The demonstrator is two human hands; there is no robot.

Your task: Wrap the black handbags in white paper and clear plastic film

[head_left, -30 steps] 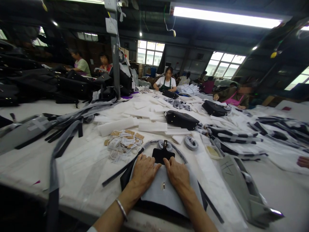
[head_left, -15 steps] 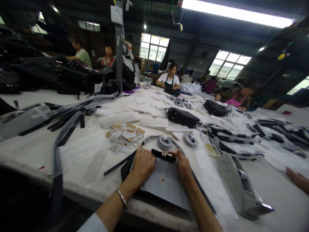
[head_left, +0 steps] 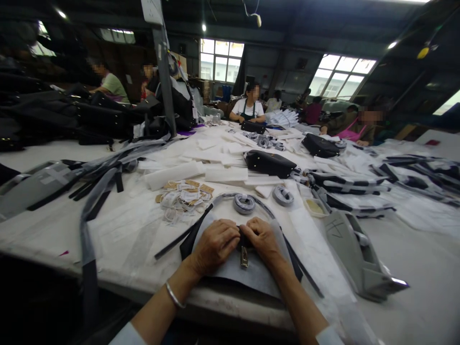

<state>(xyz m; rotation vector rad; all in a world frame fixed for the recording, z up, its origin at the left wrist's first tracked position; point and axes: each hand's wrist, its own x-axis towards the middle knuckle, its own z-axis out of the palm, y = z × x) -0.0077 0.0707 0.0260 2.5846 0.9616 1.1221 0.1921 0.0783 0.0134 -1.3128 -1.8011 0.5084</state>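
A black handbag (head_left: 187, 248), its front covered by a pale translucent sheet (head_left: 230, 272), lies near the table's front edge. My left hand (head_left: 216, 245) and my right hand (head_left: 263, 241) meet over its middle, fingers bent and thumbs close together. Between them they pinch the bag's dark flap tab (head_left: 243, 237), largely hidden by the fingers. Just below the fingertips hangs a metal clasp (head_left: 244, 257), against the sheeted front. A long black strap (head_left: 305, 275) runs around the bag, and a wrapped grey coil (head_left: 244, 203) sits just behind it.
Left of the bag lies a pile of paper tags (head_left: 185, 195). A second wrapped coil (head_left: 282, 195) and a grey tape dispenser (head_left: 354, 251) are to the right. White foam sheets (head_left: 176, 175) and black bags (head_left: 269, 163) cover the table behind. Several people work farther back.
My hands have come together over the bag's middle. The flap tab with its clasp has moved down over the front fitting. Another person's hand at the right edge has left the view.
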